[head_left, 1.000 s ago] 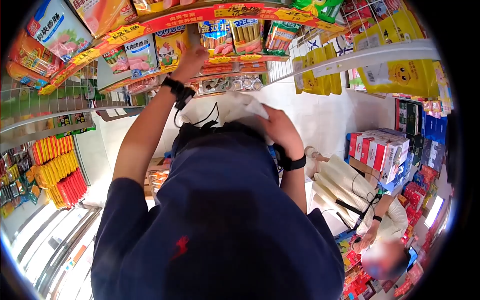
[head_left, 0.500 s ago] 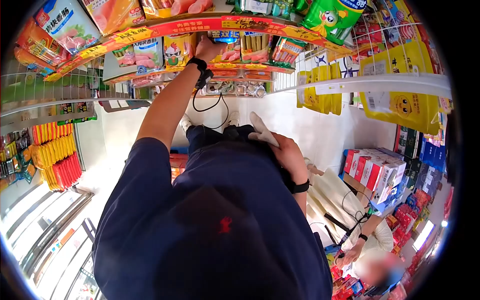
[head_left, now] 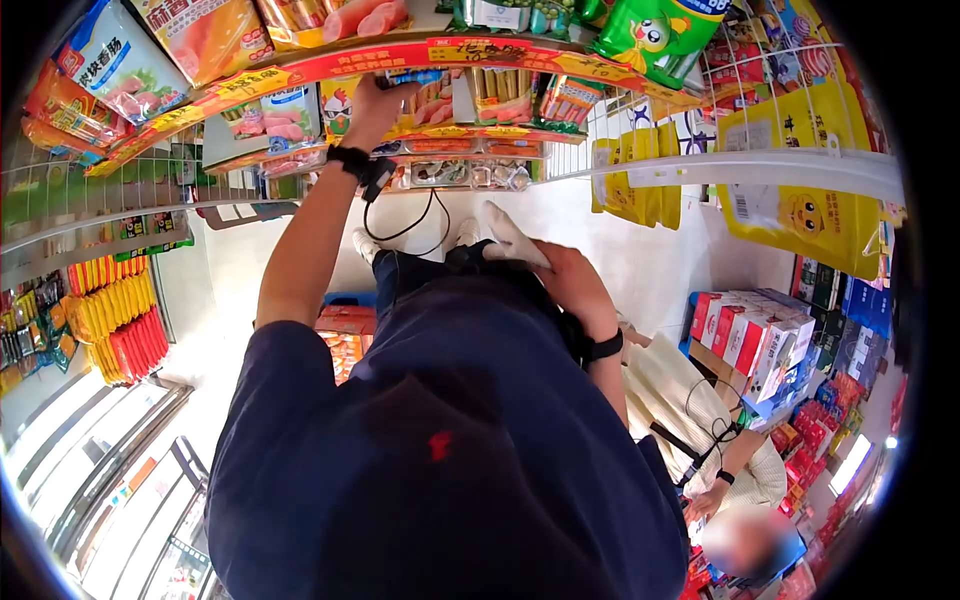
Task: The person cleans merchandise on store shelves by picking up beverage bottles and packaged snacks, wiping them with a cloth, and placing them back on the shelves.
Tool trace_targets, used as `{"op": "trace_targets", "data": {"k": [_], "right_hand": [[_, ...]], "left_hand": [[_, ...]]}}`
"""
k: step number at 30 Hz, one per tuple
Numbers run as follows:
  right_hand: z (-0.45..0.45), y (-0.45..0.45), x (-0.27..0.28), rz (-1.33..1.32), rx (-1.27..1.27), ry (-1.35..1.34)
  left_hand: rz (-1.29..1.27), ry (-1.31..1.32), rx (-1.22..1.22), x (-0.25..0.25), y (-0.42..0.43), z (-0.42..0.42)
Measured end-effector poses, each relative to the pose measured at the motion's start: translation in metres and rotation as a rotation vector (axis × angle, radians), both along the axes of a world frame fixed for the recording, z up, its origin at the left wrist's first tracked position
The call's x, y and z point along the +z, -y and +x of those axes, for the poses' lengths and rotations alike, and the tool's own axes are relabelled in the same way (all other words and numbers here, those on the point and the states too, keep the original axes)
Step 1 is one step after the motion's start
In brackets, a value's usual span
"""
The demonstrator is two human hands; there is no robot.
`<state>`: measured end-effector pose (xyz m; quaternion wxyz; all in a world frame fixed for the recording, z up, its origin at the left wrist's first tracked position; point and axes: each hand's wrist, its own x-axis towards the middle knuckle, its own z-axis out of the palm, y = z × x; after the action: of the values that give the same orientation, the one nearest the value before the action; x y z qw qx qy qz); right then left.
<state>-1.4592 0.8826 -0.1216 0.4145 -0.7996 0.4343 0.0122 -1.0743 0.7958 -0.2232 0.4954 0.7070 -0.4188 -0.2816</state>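
Note:
My left hand (head_left: 376, 112) reaches into the second shelf, just under the red-and-yellow label strip (head_left: 340, 65). It lies between a yellow packet with a cartoon chicken (head_left: 337, 104) and a sausage packet with a blue top (head_left: 433, 100). Its fingertips are in shadow, so whether they grip a packet is not visible. Low in front of my body, my right hand (head_left: 580, 290) is closed round a pale grey glove (head_left: 512, 236), whose fingers stick out toward the shelf. A black band with a small box and cable (head_left: 365, 170) sits on my left wrist.
Bagged sausages (head_left: 125, 65) and a green packet (head_left: 660, 38) line the top shelf. Yellow bags (head_left: 800, 175) hang at the right behind a white rail (head_left: 720, 170). Cartons (head_left: 750, 335) are stacked on the right. A person in a cream top (head_left: 670, 400) is close behind on that side.
My left hand has shifted left along the shelf, uncovering more of the blue-topped packet. My right hand and the glove have moved only slightly. The view has shifted a little.

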Motion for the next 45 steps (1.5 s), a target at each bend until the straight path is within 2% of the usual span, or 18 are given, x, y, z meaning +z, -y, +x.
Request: {"op": "trace_targets", "data": {"k": [2,4,6,10,12,14,15,22,32,34,36,37,38,40,41,42,43,45], "right_hand": [[0.013,0.008,-0.001,0.033,0.014,0.009],[0.032,0.016,0.002,0.059,0.033,0.019],[0.055,0.021,0.009,0.0,-0.015,0.144],[0.105,0.024,0.008,-0.014,-0.076,0.404],[0.136,0.021,0.011,0.055,0.058,0.671],[0.164,0.006,0.018,0.641,-0.024,0.619],[0.178,-0.002,0.044,0.766,-0.1,0.618],[0.211,-0.019,0.059,0.814,-0.024,0.508],[0.239,-0.056,0.087,0.936,-0.035,0.761],[0.24,-0.058,0.102,0.888,0.043,0.834],[0.243,-0.067,0.103,0.82,0.051,0.825],[0.247,-0.07,0.096,0.715,0.149,0.759],[0.252,-0.071,0.093,0.604,0.243,0.693],[0.276,-0.076,0.104,-0.123,0.547,0.641],[0.287,-0.081,0.107,-0.193,0.562,0.588],[0.297,-0.085,0.108,-0.262,0.577,0.534],[0.308,-0.086,0.106,-0.265,0.586,0.533],[0.329,-0.083,0.1,-0.105,0.51,0.657]], "left_hand": [[0.03,-0.188,0.024,0.001,-0.03,0.006],[0.031,-0.416,0.018,0.042,-0.072,-0.009],[0.058,-0.463,0.024,0.049,-0.113,-0.013],[-0.062,-0.881,0.097,0.063,-0.178,-0.028],[-0.076,-0.894,0.08,0.083,-0.197,-0.035],[-0.098,-0.858,0.069,0.097,-0.207,-0.04],[-0.113,-0.821,0.048,0.102,-0.213,-0.039],[-0.319,-1.199,-0.101,0.106,-0.263,-0.009],[-0.404,-1.286,0.017,0.138,-0.298,0.018],[-0.335,-1.183,0.077,0.149,-0.301,0.025],[-0.562,-1.498,-0.151,0.153,-0.303,0.038],[-0.399,-1.294,0.087,0.17,-0.301,0.035],[-0.415,-1.291,0.091,0.169,-0.305,0.039],[-0.604,-1.484,-0.08,0.17,-0.309,0.048],[-0.625,-1.501,-0.105,0.173,-0.312,0.048],[-0.416,-1.246,0.069,0.187,-0.313,0.046],[-0.387,-1.228,0.057,0.184,-0.317,0.047],[-0.364,-1.209,0.049,0.182,-0.32,0.048]]}}
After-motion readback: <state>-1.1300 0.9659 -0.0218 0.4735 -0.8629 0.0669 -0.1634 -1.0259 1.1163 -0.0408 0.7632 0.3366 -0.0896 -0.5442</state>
